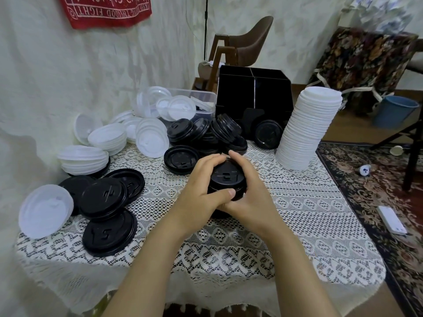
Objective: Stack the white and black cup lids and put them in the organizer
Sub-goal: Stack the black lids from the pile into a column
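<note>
A short stack of black lids (pixel 227 179) stands at the table's middle, and both hands curl round it. My left hand (pixel 201 188) grips its left side with the thumb across the front. My right hand (pixel 250 191) wraps its right side. A tall leaning stack of white lids (pixel 306 129) stands at the right. The black organizer (pixel 254 92) sits at the back, its compartments dark. Loose black lids (pixel 105 197) lie at the left and in a heap (pixel 206 133) behind my hands. Loose white lids (pixel 45 210) and small white stacks (pixel 84 159) lie at the left.
A clear plastic tub (pixel 201 99) holding white lids sits back left of the organizer. White lace cloth (pixel 297 213) covers the table. A wall is close on the left. Beyond the table stand a brown chair (pixel 247 42) and a blue bucket (pixel 393 110) on the floor.
</note>
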`<state>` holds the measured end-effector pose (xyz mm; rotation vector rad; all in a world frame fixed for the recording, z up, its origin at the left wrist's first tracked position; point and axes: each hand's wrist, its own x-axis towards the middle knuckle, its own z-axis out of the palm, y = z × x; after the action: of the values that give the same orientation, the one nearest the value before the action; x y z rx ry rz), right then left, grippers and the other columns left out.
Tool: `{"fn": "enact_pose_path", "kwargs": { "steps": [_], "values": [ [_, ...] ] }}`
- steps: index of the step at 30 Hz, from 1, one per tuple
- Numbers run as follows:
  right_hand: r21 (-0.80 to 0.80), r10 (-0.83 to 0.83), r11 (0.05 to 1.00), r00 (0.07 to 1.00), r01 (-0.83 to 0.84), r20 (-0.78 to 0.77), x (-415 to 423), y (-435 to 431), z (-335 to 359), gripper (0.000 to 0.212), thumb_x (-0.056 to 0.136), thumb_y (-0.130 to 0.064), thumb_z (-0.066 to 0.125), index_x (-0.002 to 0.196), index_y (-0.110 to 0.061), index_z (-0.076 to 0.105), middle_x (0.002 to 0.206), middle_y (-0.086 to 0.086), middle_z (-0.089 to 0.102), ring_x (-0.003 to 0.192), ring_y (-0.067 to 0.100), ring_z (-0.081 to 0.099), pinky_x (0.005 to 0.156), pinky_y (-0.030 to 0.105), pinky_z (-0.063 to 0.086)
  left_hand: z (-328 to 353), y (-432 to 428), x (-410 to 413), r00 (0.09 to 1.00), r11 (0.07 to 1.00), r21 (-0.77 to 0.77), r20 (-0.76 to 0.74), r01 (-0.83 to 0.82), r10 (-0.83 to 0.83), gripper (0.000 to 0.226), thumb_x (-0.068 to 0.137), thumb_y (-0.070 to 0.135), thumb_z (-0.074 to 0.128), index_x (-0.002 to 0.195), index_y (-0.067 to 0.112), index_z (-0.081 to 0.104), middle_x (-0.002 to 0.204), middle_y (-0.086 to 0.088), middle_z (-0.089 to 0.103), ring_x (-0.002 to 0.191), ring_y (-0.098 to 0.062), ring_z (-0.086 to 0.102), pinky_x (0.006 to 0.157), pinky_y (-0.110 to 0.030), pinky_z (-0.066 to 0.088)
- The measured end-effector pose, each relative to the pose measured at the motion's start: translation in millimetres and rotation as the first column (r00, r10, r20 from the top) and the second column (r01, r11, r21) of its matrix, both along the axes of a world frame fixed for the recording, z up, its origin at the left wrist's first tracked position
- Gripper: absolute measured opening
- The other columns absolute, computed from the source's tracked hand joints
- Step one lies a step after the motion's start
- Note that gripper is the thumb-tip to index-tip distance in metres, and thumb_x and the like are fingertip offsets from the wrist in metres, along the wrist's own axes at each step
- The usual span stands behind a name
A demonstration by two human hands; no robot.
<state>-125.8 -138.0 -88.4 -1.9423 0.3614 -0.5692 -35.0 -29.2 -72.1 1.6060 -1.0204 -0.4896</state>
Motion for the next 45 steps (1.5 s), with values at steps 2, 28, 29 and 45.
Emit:
{"fn": "enact_pose_path", "kwargs": {
  "steps": [2,28,29,45],
  "values": [
    [0.001,-0.037,0.999,0.999,0.037,0.012,2,3,-2,0.085,0.071,-0.021,0.081,0.144,-0.03,0.038,0.138,-0.015,0.044,0.119,-0.009,0.047,0.095,0.009,0.042,-2,0,0,1.0,1.0,-0.014,-0.02,0.008,-0.009,0.054,0.074,0.028,0.058,0.12,0.049,0.04,0.135,0.029,0.035,0.129,0.008,0.034,0.108,-0.018,0.032],
    [0.013,-0.122,0.992,0.992,0.122,0.037,6,10,-4,0.077,0.069,-0.027,0.087,0.134,-0.031,0.044,0.124,-0.015,0.054,0.115,-0.002,0.053,0.097,0.013,0.043,-39,11,51,0.599,0.78,0.114,0.71,-0.615,0.369,0.015,0.089,0.014,0.067,0.1,0.007,0.074,0.092,-0.007,0.064,0.094,-0.029,0.054,0.082,-0.038,0.042],
    [0.012,-0.121,0.993,0.992,0.12,0.037,6,10,-4,0.077,0.07,-0.025,0.086,0.134,-0.031,0.044,0.124,-0.015,0.054,0.115,-0.002,0.053,0.096,0.012,0.043,-38,11,50,0.606,0.78,0.113,0.7,-0.615,0.377,0.015,0.089,0.015,0.066,0.1,0.006,0.073,0.093,-0.007,0.064,0.094,-0.028,0.054,0.081,-0.036,0.042],
    [0.015,-0.118,0.993,0.993,0.118,0.022,5,9,-3,0.078,0.07,-0.026,0.086,0.135,-0.031,0.044,0.126,-0.015,0.053,0.115,-0.004,0.052,0.096,0.009,0.042,-25,11,49,0.641,0.748,-0.135,0.431,-0.65,0.635,0.012,0.089,0.011,0.066,0.095,0.003,0.072,0.089,0.003,0.06,0.087,-0.019,0.057,0.079,-0.02,0.036]
  ]
}}
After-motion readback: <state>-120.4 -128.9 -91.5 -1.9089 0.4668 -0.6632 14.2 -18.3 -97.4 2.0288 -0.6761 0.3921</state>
